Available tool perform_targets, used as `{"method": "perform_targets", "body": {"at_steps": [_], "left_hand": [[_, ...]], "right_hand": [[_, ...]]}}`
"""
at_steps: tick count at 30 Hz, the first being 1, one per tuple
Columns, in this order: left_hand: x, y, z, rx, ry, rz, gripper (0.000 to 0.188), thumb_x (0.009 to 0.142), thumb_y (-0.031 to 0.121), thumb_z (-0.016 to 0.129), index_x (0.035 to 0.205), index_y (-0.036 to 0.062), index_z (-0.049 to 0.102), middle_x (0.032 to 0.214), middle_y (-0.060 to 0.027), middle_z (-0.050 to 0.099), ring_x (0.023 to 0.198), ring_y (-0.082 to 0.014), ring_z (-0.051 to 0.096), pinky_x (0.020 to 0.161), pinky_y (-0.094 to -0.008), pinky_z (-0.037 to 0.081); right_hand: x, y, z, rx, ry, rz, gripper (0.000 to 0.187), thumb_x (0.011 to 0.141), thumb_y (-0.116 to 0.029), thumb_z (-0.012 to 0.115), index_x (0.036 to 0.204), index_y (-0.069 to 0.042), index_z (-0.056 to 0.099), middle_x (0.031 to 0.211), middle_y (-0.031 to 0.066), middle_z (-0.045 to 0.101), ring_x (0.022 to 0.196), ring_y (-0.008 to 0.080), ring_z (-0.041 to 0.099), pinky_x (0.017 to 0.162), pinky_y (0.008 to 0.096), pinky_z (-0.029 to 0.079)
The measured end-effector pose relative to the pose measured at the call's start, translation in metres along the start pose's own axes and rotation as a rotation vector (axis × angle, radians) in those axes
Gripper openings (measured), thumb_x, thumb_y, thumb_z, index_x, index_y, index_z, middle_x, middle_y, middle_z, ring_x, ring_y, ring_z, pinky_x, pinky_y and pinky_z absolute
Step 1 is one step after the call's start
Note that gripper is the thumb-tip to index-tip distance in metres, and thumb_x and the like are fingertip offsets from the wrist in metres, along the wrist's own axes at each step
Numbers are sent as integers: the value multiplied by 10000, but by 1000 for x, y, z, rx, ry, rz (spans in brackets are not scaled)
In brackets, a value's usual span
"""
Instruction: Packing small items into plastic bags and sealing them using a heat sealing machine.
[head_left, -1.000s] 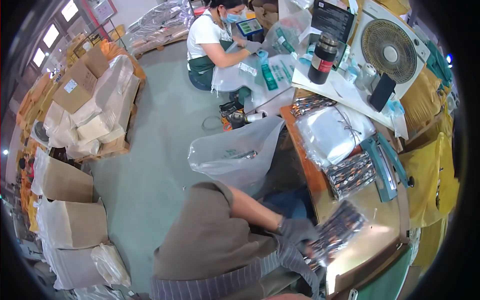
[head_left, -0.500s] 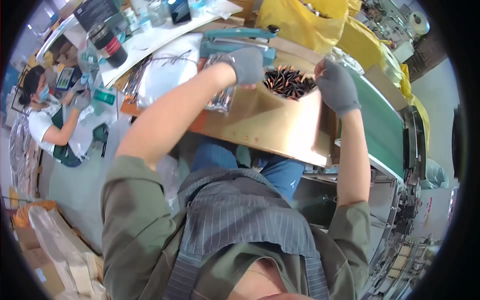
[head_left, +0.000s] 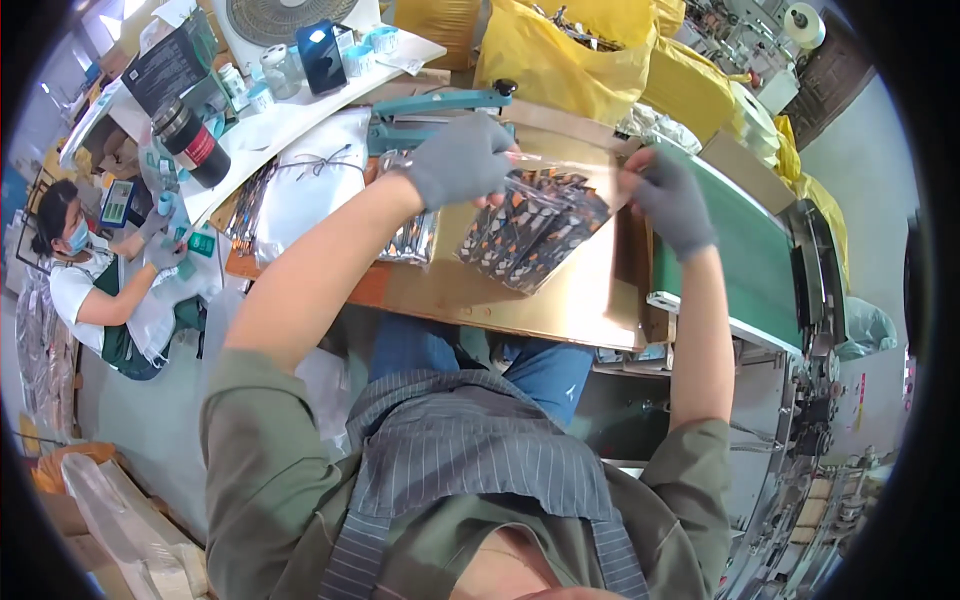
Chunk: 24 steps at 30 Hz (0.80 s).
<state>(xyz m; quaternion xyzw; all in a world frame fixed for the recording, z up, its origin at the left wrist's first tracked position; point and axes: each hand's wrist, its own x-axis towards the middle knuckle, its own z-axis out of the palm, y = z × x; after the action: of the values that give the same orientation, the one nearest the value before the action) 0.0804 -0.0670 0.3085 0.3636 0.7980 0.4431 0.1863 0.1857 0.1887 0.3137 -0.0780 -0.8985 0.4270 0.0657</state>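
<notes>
A clear plastic bag full of thin black pieces with orange tips leans over a shiny brown board. My left hand, in a grey glove with bare fingertips, is closed on the left of the bag's mouth. At the mouth's right corner, my right hand, gloved the same way, pinches the plastic. The film stretches between both hands. Another clear bag with similar contents lies left of it, partly under my left wrist. A teal bar-type bag sealer stands just beyond my left hand.
Wrapped bundles lie on a white plastic sheet at the left. A black thermos and jars stand on a white shelf. Yellow sacks crowd the back. A green conveyor belt runs at the right. A masked co-worker sits far left.
The filled bag has tipped toward me, so its flat side now shows instead of the heaped tips. My left hand has shifted left and down; the view has shifted slightly.
</notes>
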Motion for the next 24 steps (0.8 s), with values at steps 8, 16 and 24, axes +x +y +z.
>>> {"method": "perform_targets", "body": {"at_steps": [8,16,24], "left_hand": [[-34,50,-7,-236,159,229,167,860,108,558,933,-28,623,673,-61,619,546,-84,564,529,-222,471],[11,-125,11,-389,182,-222,630,576,323,845,1038,-42,619,932,-115,663,835,-193,618,818,-305,468],[80,-221,9,-871,210,-607,414,714,137,751,1084,3,623,966,-117,673,821,-201,661,746,-318,533]], "right_hand": [[-7,-30,60,-179,156,-594,236,916,-214,570,794,-13,551,653,69,583,586,138,541,561,278,435],[131,8,124,-494,268,-509,316,898,-332,565,833,-24,589,607,137,589,595,289,603,560,384,455],[262,-24,151,-404,302,-329,433,794,-407,652,1040,-59,580,976,194,602,872,379,593,748,421,481]]}}
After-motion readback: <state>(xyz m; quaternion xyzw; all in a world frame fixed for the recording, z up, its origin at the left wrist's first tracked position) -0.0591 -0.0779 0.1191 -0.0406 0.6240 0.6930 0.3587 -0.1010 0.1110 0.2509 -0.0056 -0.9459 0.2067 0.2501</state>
